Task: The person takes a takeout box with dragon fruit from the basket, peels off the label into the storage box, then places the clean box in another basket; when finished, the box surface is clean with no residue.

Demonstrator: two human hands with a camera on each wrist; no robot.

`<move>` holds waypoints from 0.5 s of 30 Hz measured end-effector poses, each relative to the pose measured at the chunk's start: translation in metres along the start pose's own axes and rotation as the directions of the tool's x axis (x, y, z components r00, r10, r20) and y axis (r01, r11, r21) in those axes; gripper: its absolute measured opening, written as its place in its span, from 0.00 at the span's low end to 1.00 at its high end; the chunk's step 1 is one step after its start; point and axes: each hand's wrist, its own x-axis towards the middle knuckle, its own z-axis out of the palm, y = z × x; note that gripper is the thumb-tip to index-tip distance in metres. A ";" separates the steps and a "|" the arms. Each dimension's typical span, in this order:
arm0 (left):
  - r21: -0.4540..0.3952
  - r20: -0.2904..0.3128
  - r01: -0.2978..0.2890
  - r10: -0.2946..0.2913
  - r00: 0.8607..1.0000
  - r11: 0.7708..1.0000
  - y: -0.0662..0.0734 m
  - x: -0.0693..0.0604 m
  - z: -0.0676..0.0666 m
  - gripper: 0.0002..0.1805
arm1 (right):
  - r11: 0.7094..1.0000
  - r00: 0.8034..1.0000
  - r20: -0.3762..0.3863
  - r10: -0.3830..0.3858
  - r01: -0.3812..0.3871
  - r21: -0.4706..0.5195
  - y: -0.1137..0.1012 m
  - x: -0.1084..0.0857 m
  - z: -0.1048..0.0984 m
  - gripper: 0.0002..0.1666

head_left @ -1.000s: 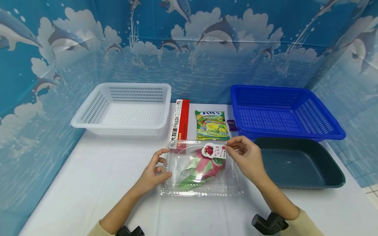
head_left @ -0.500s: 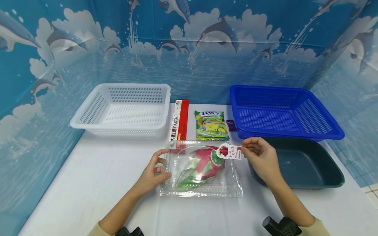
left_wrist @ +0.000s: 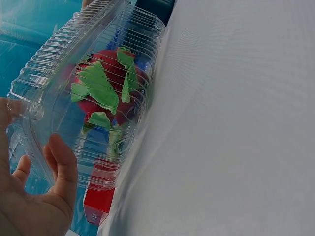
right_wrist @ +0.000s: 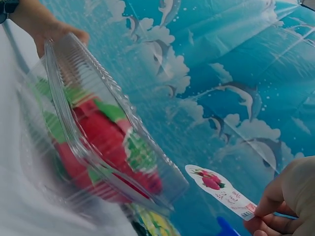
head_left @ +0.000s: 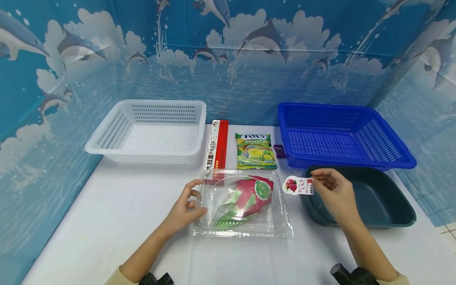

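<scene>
A clear plastic box [head_left: 213, 221] lies on the white table with a red and green dragon fruit [head_left: 249, 198] inside. At its left side my left hand [head_left: 185, 208] grips the edge, fingers and thumb curled around it; the left wrist view shows this hand [left_wrist: 44, 196] at the box's end. To the right of the box, my right hand [head_left: 335, 196] pinches a white label [head_left: 298, 185] with a fruit picture by its right end. In the right wrist view the label [right_wrist: 221, 191] hangs apart from the box, between finger and thumb.
A white basket [head_left: 149, 154] stands at the back left, a blue basket [head_left: 349, 162] at the back right. The dark green tray [head_left: 377, 221] lies under and beside my right hand. Behind the box are a pasta box [head_left: 221, 142], a green FOX'S bag [head_left: 254, 152] and a small purple packet [head_left: 279, 151].
My right hand has moved right with the label, which has come away from the box lid. The left hand and the box have hardly moved.
</scene>
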 end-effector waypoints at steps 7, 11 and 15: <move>0.003 0.005 -0.001 0.001 1.000 1.000 0.000 0.001 0.000 0.40 | 0.997 0.998 -0.016 0.066 -0.067 -0.034 0.013 0.001 -0.017 0.11; 0.003 0.005 -0.002 0.002 1.000 1.000 0.001 0.000 0.000 0.40 | 0.993 0.992 -0.041 0.116 -0.117 -0.030 0.022 0.004 -0.027 0.08; 0.009 0.002 -0.002 0.002 1.000 1.000 0.001 0.000 0.000 0.40 | 0.985 0.985 -0.069 0.160 -0.164 -0.060 0.030 0.007 -0.032 0.11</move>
